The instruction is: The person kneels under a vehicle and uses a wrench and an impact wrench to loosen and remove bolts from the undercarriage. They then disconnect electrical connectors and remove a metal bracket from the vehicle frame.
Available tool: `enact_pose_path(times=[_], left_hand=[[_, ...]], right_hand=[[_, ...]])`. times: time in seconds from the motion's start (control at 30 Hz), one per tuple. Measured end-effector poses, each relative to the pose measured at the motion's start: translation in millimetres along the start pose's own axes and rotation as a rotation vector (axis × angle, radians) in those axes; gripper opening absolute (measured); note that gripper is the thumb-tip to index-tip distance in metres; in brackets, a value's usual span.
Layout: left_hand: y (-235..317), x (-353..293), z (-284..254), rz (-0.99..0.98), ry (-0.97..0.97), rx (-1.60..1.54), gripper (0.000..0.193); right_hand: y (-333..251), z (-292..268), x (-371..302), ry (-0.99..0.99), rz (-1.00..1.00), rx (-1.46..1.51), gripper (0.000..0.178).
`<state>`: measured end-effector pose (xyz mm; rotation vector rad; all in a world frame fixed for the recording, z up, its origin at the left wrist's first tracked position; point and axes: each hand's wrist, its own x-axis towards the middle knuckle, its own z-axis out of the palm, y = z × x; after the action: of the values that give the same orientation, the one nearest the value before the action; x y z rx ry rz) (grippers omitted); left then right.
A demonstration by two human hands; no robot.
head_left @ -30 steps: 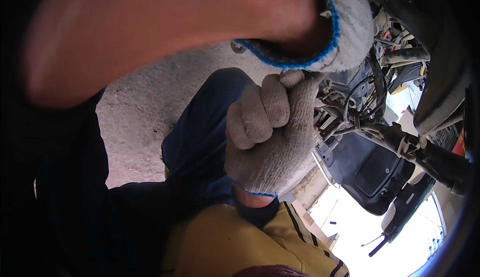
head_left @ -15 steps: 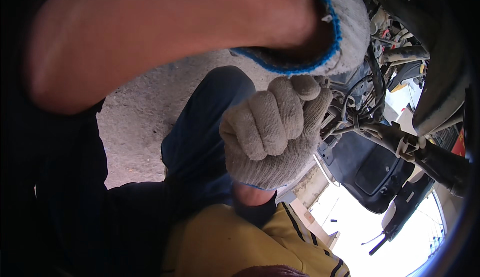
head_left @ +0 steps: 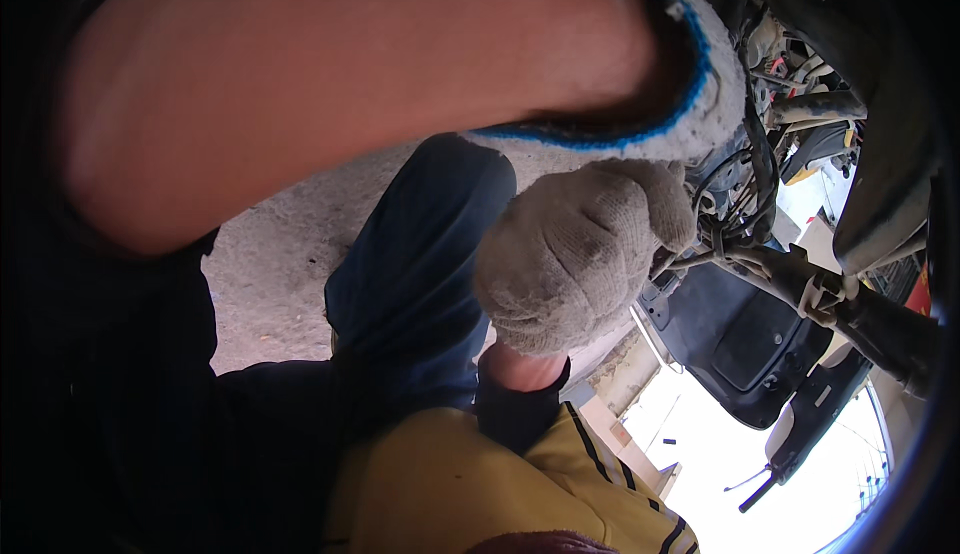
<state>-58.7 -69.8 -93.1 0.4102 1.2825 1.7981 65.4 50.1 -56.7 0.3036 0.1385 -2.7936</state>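
Note:
My left forearm crosses the top of the view. My left hand (head_left: pixel 718 104), in a whitish knit glove with a blue-edged cuff, reaches toward the bundled cables; its fingers are out of sight. Just below it my right hand (head_left: pixel 575 259), in a dirty grey-beige knit glove, is closed with its back turned up. Whatever it may grip is hidden. Beyond its finger end lie dark cables (head_left: pixel 735 194) and a black frame tube (head_left: pixel 790 274) of what looks like a stripped motorcycle or scooter.
A black plastic panel (head_left: pixel 745 339) hangs below the tube at the right. A black lever-like part (head_left: pixel 800 434) is beside it. My bent knee in dark blue trousers (head_left: pixel 420 244) stands over the rough grey floor (head_left: pixel 270 284). Curved bodywork (head_left: pixel 885 174) rises at the far right.
My right hand has turned, so the curled fingers seen before now give way to the back of the glove. It has shifted slightly right. My left wrist has moved a little to the right.

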Motion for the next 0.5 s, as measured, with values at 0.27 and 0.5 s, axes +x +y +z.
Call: enact_pose_path(times=[0.27,0.5], left_hand=[[2.2,-9.3,-1.2,-0.01,0.059,0.037,0.028],[4.2,-10.9,6.5,-0.019,0.042,0.031,0.03]], right_hand=[[13.9,19.0,-21.5,0.335,-0.13,-0.384,0.042],[10.0,18.3,-22.1,0.247,-0.096,-0.173,0.048]])
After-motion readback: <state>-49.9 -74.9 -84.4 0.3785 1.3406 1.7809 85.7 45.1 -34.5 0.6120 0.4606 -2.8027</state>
